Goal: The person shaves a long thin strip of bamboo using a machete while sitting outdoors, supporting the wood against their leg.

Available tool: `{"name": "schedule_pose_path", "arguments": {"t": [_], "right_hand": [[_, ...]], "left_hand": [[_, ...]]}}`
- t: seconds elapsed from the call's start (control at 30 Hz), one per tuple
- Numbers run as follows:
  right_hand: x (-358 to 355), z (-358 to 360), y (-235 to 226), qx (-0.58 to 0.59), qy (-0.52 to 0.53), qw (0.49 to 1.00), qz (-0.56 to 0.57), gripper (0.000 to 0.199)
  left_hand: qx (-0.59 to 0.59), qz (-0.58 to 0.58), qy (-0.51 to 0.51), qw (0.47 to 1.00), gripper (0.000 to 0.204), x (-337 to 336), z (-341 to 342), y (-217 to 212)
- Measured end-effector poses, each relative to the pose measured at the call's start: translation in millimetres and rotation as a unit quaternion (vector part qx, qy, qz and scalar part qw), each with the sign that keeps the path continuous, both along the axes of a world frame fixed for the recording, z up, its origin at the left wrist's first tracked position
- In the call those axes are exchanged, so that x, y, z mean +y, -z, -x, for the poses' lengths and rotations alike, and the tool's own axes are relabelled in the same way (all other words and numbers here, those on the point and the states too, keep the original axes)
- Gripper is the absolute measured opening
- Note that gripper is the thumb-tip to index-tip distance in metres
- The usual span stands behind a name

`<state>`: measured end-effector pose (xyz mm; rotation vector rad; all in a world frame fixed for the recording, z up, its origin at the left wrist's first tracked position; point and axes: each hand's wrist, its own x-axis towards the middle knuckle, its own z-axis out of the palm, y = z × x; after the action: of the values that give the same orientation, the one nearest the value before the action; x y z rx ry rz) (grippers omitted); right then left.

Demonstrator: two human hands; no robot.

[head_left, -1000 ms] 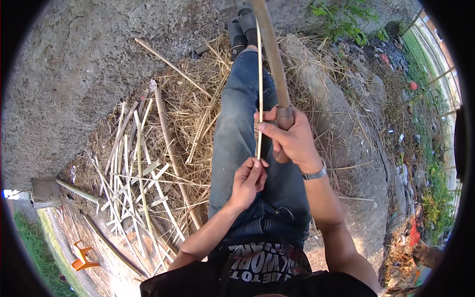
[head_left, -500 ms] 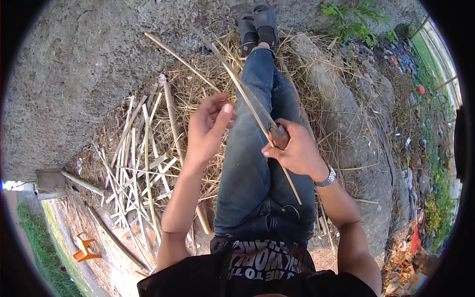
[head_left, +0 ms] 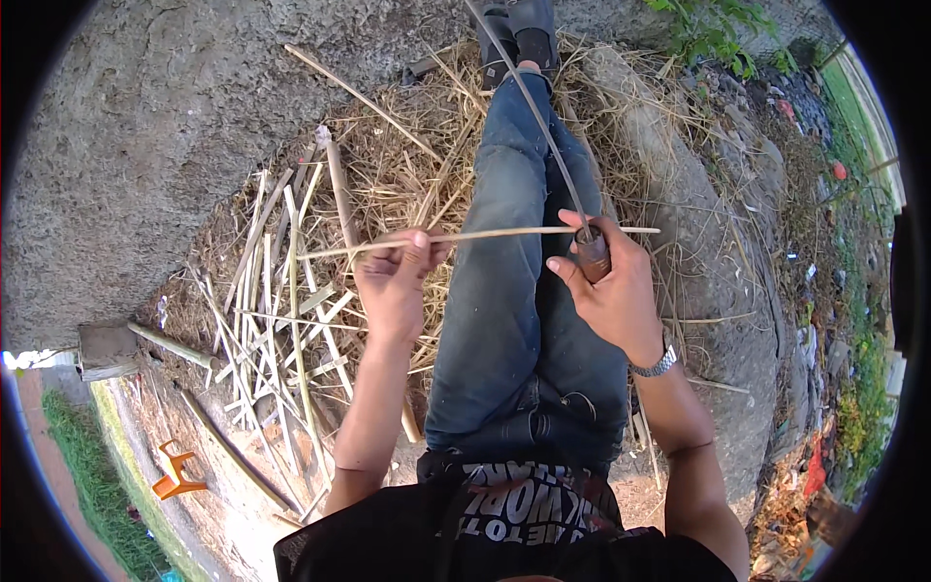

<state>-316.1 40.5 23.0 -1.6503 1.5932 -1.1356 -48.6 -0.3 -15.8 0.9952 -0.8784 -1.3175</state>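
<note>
Item: thin bamboo strip [head_left: 485, 236], pale yellow, lying nearly level across the person's lap, above the blue jeans [head_left: 504, 291]. Its left end reaches out over the straw; its right end passes just beyond the right hand.

Left hand [head_left: 396, 281]: fingers pinched around the strip left of its middle, thumb and forefinger on top, palm turned toward the camera.

Right hand [head_left: 616, 291]: clenched around the brown handle of a long blade [head_left: 529, 97]; the strip crosses the top of this handle, touching it. The blade runs from the handle up along the jeans toward the dark shoes [head_left: 519, 29]. A metal wristwatch [head_left: 657, 366] sits on this wrist.

Surroundings, reckoned from the strip:
- Below and left of it, a loose heap of cut bamboo slats [head_left: 281, 310], pale, crossing one another on a bed of dry straw [head_left: 417, 155].
- Far left, a grey block [head_left: 107, 349] with a stick against it.
- Lower left, an orange plastic object [head_left: 175, 470] on the ground.
- Above left, bare grey ground [head_left: 145, 126].
- Right, a stony bank with litter and green plants [head_left: 708, 24].
- Beneath, a black printed shirt [head_left: 504, 524].
</note>
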Motion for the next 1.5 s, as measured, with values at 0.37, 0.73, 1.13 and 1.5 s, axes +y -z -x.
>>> {"name": "schedule_pose_path", "arguments": {"t": [0.37, 0.73, 1.13, 1.5], "right_hand": [[-44.0, 17.3, 24.6, 0.037, -0.059, 0.998, -0.011, 0.03], [-44.7, 10.3, 28.0, 0.153, -0.05, 0.971, 0.176, 0.033], [-20.9, -6.2, 59.9, 0.18, -0.161, 0.97, -0.02, 0.049], [-53.1, 10.8, 62.0, 0.221, -0.099, 0.97, 0.021, 0.046]], "left_hand": [[-0.314, -0.093, 0.062, 0.943, 0.036, 69.2, -9.8, -16.4], [-0.436, 0.003, 0.169, 0.884, 0.018, 52.0, -28.8, 22.8], [-0.138, -0.187, 0.14, 0.962, 0.023, 38.6, 12.4, 44.4], [-0.087, -0.221, 0.139, 0.962, 0.023, 55.2, 16.7, 54.0]]}}
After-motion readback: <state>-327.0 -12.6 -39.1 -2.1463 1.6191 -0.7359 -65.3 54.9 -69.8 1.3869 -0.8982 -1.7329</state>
